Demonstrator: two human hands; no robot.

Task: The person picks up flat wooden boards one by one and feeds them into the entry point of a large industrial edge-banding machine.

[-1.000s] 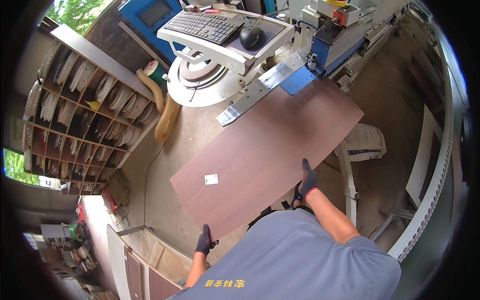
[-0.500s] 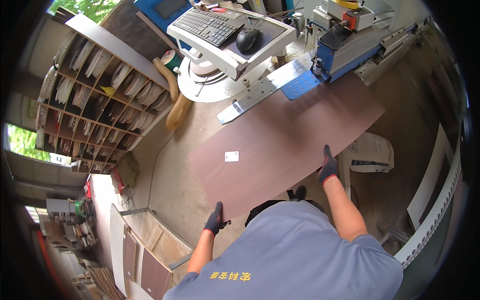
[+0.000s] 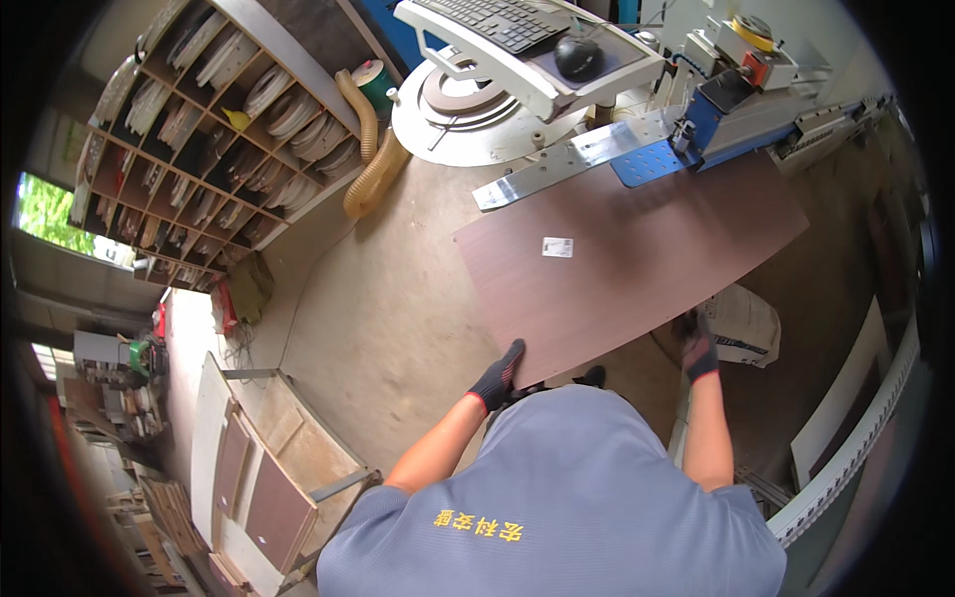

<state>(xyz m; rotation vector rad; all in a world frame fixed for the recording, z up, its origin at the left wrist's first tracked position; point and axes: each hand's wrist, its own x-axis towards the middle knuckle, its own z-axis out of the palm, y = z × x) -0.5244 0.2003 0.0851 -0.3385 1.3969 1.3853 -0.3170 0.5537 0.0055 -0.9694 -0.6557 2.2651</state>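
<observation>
A brown rectangular board (image 3: 617, 284) with a small white label (image 3: 558, 247) lies tilted across the view in front of me. Its far edge meets the metal guide bar and blue plate (image 3: 647, 165) of a machine. My left hand (image 3: 500, 373), in a dark glove, grips the board's near left corner, thumb on top and fingers hidden beneath. My right hand (image 3: 697, 348), gloved the same way, is at the board's near edge towards the right. Its fingers are smeared by motion, and I cannot tell whether they touch the board.
A keyboard (image 3: 502, 22) and black mouse (image 3: 578, 58) rest on a white stand above a round turntable (image 3: 468, 114). Left stands a shelf of edging rolls (image 3: 214, 129) beside a tan hose (image 3: 373, 179). A white sack (image 3: 741, 323) lies right; a cart with panels (image 3: 288, 458) stands lower left.
My right hand has shifted down from the board's top to near its edge. My left hand keeps its corner grip. The whole view has shifted, bringing the board further right in the picture.
</observation>
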